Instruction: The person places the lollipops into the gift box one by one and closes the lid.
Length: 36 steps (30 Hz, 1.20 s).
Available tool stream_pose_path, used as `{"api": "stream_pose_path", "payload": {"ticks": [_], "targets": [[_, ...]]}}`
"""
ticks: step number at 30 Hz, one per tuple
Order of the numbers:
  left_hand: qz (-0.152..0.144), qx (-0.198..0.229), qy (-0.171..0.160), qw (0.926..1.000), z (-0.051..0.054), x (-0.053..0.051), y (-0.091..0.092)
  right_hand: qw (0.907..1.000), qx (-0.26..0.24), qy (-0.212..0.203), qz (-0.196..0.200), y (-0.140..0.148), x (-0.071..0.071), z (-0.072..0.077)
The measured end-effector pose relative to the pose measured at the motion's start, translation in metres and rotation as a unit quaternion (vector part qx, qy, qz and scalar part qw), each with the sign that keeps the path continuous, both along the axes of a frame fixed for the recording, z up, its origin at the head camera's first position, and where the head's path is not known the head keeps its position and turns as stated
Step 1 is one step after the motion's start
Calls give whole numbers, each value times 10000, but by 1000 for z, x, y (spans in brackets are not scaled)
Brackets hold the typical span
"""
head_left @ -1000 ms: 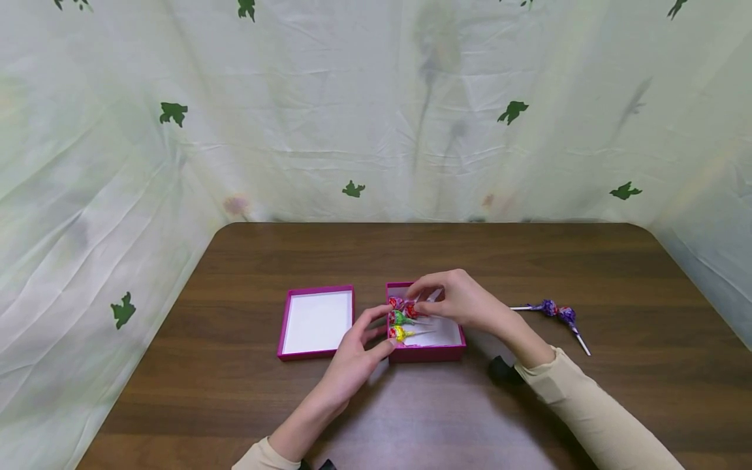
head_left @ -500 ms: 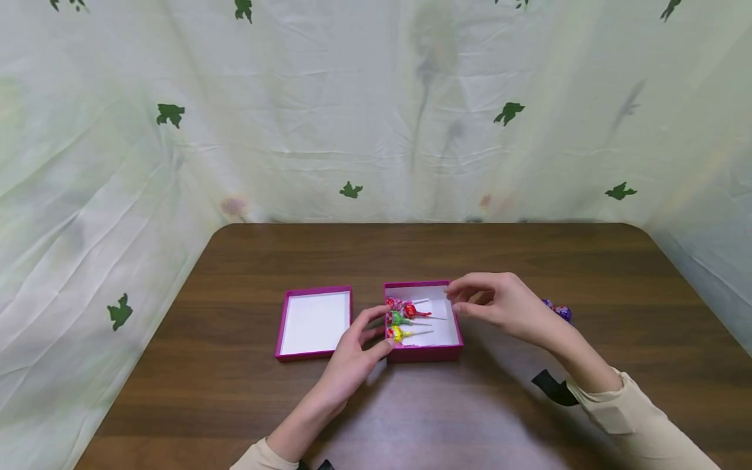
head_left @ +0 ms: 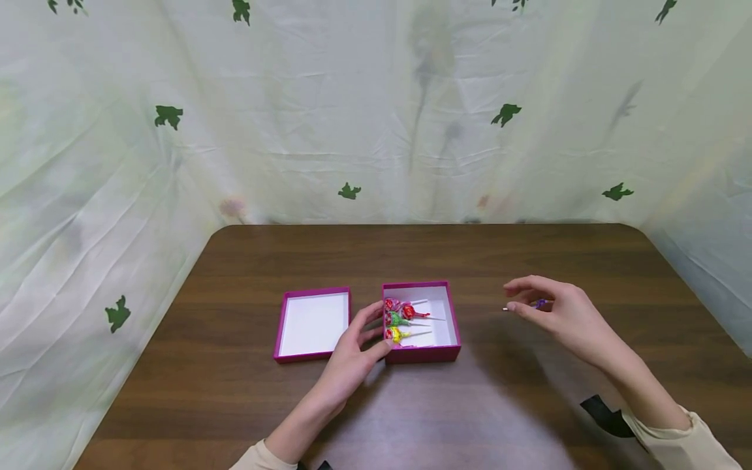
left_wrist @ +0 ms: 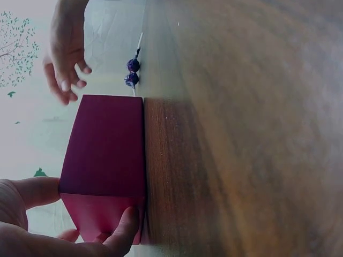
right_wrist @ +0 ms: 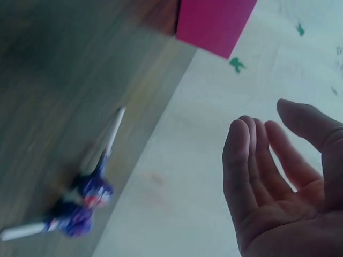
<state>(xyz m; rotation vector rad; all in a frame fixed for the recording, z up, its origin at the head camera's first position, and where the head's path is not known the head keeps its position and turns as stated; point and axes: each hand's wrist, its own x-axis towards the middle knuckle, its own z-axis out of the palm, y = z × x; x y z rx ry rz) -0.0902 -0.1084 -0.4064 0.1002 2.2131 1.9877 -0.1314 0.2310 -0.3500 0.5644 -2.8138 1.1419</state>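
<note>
A pale cloth backdrop (head_left: pixel 294 98) with green leaf-like patches rises behind the dark wooden table (head_left: pixel 235 405). The right forearm reaches in from the lower right, its cream sleeve (head_left: pixel 684 444) pushed back from the wrist. At its end the right hand (head_left: pixel 555 312) hangs above the table, well to the right of the box, back of the hand upward and fingers pointing left. The right wrist view shows it holding nothing: the fingers lie side by side and slightly bent, and the thumb stands apart from them across a moderate gap.

The left forearm slants up from the bottom edge to the left hand (head_left: pixel 352 359), which holds the magenta box (head_left: pixel 425 355) by its left end. The thumb sits at the near left corner by the rim, the index finger bends to the rim farther back, and other fingers touch the end wall lower down. The box sits upright and uncovered on the table; just left of it lies a shallow lid (head_left: pixel 315 326), white inside up.

Two purple lollipops (right_wrist: pixel 91 198) lie on the table below the right hand, heads together and sticks pointing apart; the hand is clear of them. Along the box's left side lie a red lollipop (head_left: pixel 409 311), a yellow lollipop (head_left: pixel 393 335), a green lollipop (head_left: pixel 393 319) and a pink lollipop (head_left: pixel 391 304), sticks pointing right.
</note>
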Motion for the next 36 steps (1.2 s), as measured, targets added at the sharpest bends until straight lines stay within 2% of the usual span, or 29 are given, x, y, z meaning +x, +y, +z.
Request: {"api": "stream_pose_path", "payload": {"ticks": [6, 12, 20, 24, 30, 36], "targets": [[-54, -14, -53, 10000, 0, 0, -1, 9980, 15, -334, -528, 27, 12, 0], [-120, -1, -53, 9999, 1, 0, -2, 9945, 558, -402, -786, 48, 14, -5], [-93, 5, -33, 10000, 2, 0, -1, 9862, 1099, -852, -894, 67, 5, -22], [-110, 15, -37, 9999, 2, 0, -1, 9822, 1304, -949, -964, 74, 0, -32], [-140, 68, -35, 9999, 2, 1, -1, 9804, 1172, -1229, -995, 79, -3, -42], [-142, 42, -61, 9999, 2, 0, -1, 9829, 1088, -1133, -963, 81, -5, -47]]}}
